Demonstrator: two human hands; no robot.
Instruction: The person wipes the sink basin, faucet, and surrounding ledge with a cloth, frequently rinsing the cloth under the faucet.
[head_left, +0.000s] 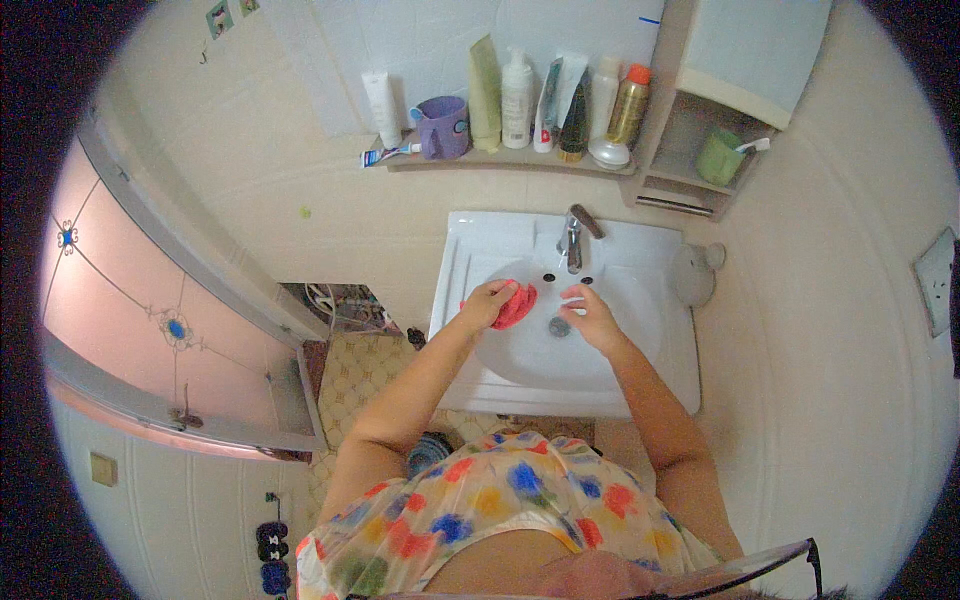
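My left hand (486, 304) grips a bunched red cloth (516, 306) over the left side of the white washbasin (469, 247). Part of the cloth is hidden behind my fingers. To the right, my right hand (589, 315) hovers above the bowl near the drain (559, 326), its fingers slightly curled and apart. A small pale gap or object shows between those fingers; I cannot tell which. Behind both hands stands the chrome faucet (574, 247), its lever tilted to the right.
Above the basin, a shelf (510, 159) carries a purple mug (444, 127), several tubes and bottles (516, 101). A green cup (720, 159) with a toothbrush sits in the cabinet niche at right. A whitish rounded container (694, 277) stands by the basin's right edge. A door (176, 300) is at left.
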